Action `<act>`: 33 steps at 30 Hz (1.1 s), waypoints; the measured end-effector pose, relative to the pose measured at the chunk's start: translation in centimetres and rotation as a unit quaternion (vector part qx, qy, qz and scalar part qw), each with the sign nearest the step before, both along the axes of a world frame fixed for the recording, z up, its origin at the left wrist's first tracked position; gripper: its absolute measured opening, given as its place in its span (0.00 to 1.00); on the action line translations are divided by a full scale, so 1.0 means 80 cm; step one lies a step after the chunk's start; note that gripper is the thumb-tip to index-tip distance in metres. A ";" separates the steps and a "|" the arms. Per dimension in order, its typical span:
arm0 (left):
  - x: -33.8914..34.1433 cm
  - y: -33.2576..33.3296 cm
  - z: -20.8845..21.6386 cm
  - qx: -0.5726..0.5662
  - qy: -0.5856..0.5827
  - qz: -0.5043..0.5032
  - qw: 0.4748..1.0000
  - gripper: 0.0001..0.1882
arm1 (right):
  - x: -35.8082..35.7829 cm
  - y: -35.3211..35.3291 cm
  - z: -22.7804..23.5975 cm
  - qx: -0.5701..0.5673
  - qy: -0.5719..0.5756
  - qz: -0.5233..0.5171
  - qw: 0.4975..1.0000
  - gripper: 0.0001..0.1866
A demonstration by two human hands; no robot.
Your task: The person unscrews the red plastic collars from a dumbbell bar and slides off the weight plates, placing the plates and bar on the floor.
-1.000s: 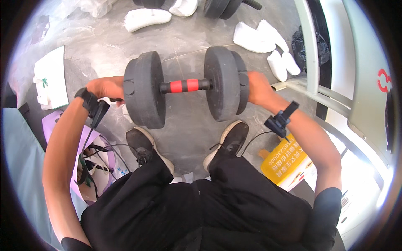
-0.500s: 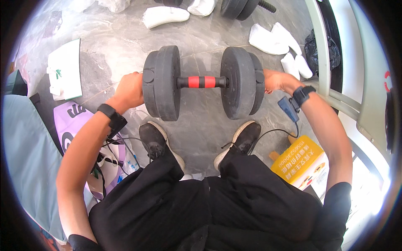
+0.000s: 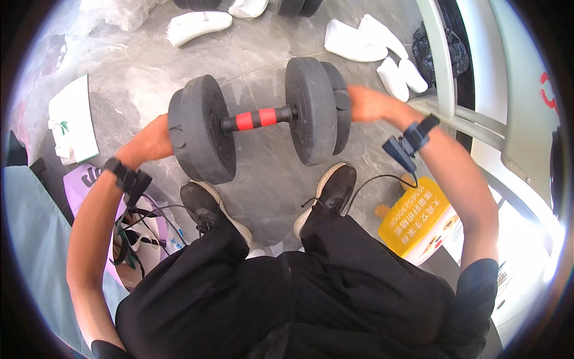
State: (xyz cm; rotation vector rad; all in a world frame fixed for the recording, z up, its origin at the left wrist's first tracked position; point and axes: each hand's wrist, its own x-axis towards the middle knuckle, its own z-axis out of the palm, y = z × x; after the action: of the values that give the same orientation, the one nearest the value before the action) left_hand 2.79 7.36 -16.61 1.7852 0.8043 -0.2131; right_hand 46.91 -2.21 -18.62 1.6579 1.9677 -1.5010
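Note:
Above the floor, in front of my shoes, a dumbbell (image 3: 257, 118) hangs between my two hands. It has a red-and-black grip and thick dark grey round plates on both ends. My left hand (image 3: 152, 140) is closed at the left end, its fingers partly hidden behind the outer plate. At the right end, my right hand (image 3: 368, 105) is closed against the outer plate, slightly blurred, its fingertips out of sight. The bar tilts, with its right end higher in the view. Both wrists wear black straps with small devices.
Several white elongated pieces (image 3: 356, 42) lie beyond the dumbbell, near more dark weight plates (image 3: 200, 3). A white board (image 3: 75, 119) and a purple bag (image 3: 81, 185) are at left. On the right stand a yellow box (image 3: 412, 218) and a pale metal frame (image 3: 439, 60). A cable (image 3: 373, 178) runs by my right shoe.
The dumbbell has gone from level to tilted, its left end dropping and its right end rising. Both hands have moved with it, and the whole view has shifted a little.

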 end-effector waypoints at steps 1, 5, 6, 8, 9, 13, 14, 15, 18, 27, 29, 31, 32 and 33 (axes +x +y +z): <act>0.001 -0.011 0.003 -0.002 0.000 -0.002 1.000 0.19 | 0.003 0.008 -0.003 -0.002 0.000 -0.002 1.000 0.13; -0.023 -0.048 -0.026 0.323 0.009 -0.068 0.944 0.18 | -0.013 0.050 -0.007 -0.465 0.032 -0.084 0.881 0.09; -0.028 -0.048 -0.031 0.338 0.055 -0.092 0.935 0.18 | -0.011 0.050 -0.010 -0.454 0.011 -0.066 0.889 0.09; -0.032 -0.045 -0.037 0.352 0.099 -0.115 0.923 0.18 | -0.012 0.045 -0.010 -0.443 -0.012 -0.050 0.895 0.09; -0.030 -0.040 -0.038 0.307 0.099 -0.124 0.938 0.17 | -0.013 0.039 -0.008 -0.365 -0.042 -0.032 0.929 0.06; -0.024 -0.016 -0.055 0.162 -0.040 -0.062 0.984 0.15 | -0.019 -0.013 0.000 0.129 -0.090 0.016 0.987 0.07; -0.033 -0.005 -0.053 0.128 -0.078 -0.039 0.988 0.15 | -0.042 -0.011 0.021 0.127 -0.153 -0.018 0.980 0.13; -0.032 0.021 -0.061 -0.136 0.084 -0.021 0.987 0.16 | -0.038 -0.017 0.017 0.126 -0.159 -0.020 0.979 0.13; -0.025 0.039 -0.063 -0.402 0.223 0.030 0.887 0.19 | -0.030 -0.027 0.007 0.265 -0.118 -0.007 0.957 0.21; -0.018 -0.031 -0.016 0.231 0.113 -0.001 0.966 0.27 | -0.017 0.033 0.035 -0.080 -0.043 -0.012 0.996 0.14; -0.008 -0.045 -0.020 0.353 0.101 -0.022 0.930 0.23 | -0.003 0.053 0.027 -0.382 -0.057 -0.058 0.921 0.12; -0.004 -0.037 -0.020 0.378 0.108 -0.019 0.919 0.20 | 0.001 0.053 0.010 -0.445 -0.022 -0.049 0.894 0.10; 0.000 -0.032 -0.024 0.398 0.085 -0.023 0.913 0.17 | 0.003 0.048 -0.004 -0.488 -0.017 -0.060 0.870 0.09; -0.003 -0.025 -0.024 0.400 0.090 -0.021 0.912 0.17 | -0.003 0.048 -0.011 -0.531 -0.008 -0.067 0.845 0.08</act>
State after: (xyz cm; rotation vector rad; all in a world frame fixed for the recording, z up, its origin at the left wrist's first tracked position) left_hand 2.53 5.38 -18.50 2.5830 1.0817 -0.0734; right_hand 46.70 1.64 -19.53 1.2363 0.6561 -2.0227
